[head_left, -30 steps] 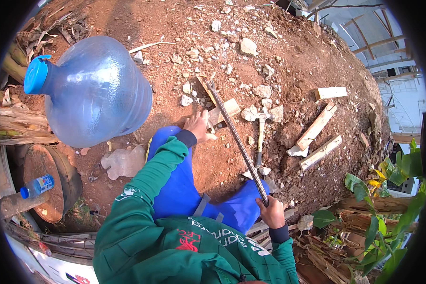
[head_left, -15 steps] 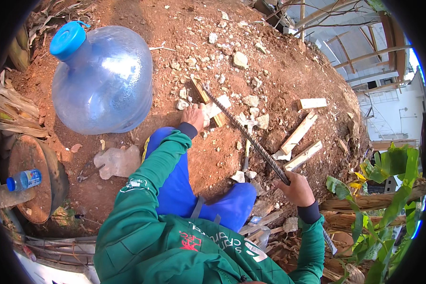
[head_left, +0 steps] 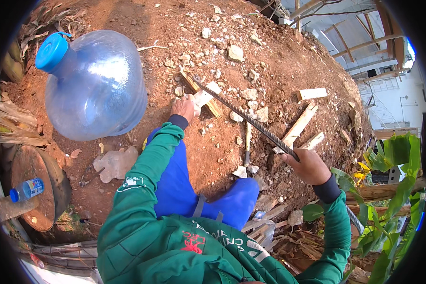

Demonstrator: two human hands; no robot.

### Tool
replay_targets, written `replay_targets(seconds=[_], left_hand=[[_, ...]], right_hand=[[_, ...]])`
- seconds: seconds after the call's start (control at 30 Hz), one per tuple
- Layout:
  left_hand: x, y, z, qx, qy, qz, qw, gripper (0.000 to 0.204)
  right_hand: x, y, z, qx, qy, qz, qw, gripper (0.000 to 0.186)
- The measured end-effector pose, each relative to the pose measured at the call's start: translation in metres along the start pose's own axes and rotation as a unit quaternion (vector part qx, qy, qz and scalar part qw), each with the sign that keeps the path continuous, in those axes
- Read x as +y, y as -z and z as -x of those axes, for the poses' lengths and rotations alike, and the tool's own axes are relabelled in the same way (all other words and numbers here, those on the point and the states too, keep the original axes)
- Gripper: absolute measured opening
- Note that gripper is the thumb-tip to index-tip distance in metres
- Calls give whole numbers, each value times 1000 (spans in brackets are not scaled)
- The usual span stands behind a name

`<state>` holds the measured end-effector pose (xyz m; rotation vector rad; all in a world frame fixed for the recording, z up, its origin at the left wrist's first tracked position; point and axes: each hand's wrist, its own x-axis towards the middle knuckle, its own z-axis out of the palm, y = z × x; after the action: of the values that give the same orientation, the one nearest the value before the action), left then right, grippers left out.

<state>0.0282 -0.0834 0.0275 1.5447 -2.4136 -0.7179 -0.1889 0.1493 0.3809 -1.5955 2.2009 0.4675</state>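
Observation:
My right hand (head_left: 308, 166) is wrapped round a long ribbed steel bar (head_left: 251, 121). The bar slants away to the far left, and its far tip is by the wood near my left hand; its rear end passes behind my right wrist. My left hand (head_left: 185, 108) is closed on a short pale wood block (head_left: 208, 93). This block lies across a narrow wood strip (head_left: 201, 94) on the dirt. Whether the bar's tip touches the wood, I cannot tell. A hammer (head_left: 248, 144) lies between my hands, its head partly hidden beneath the bar.
A large clear blue water jug (head_left: 99, 85) stands at the left. A small water bottle (head_left: 27, 189) lies on a round cut log (head_left: 42, 184). Several wood offcuts (head_left: 300, 124) and stones (head_left: 235, 53) are scattered rightward. Green leaves (head_left: 397, 189) rise at the right.
My right hand has moved forward and to the right with the steel bar, swinging its rear end outward. My left hand stays on the wood block. The whole view has shifted slightly.

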Motion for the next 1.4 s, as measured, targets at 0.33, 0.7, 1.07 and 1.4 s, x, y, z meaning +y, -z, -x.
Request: replay_targets(seconds=[0.33,0.7,1.07,1.4], left_hand=[[-7,-3,-15,-13,-37,17,999,65],[12,8,-19,-20,51,69,996,66],[-38,30,-74,104,81,271,954,51],[-52,27,-198,241,4,234,942,34]], right_hand=[[9,-144,13,116,-59,-56,990,48],[15,-196,-12,124,-42,-127,983,52],[22,-227,18,220,-78,-85,969,47],[13,-222,7,182,-75,-120,973,43]])
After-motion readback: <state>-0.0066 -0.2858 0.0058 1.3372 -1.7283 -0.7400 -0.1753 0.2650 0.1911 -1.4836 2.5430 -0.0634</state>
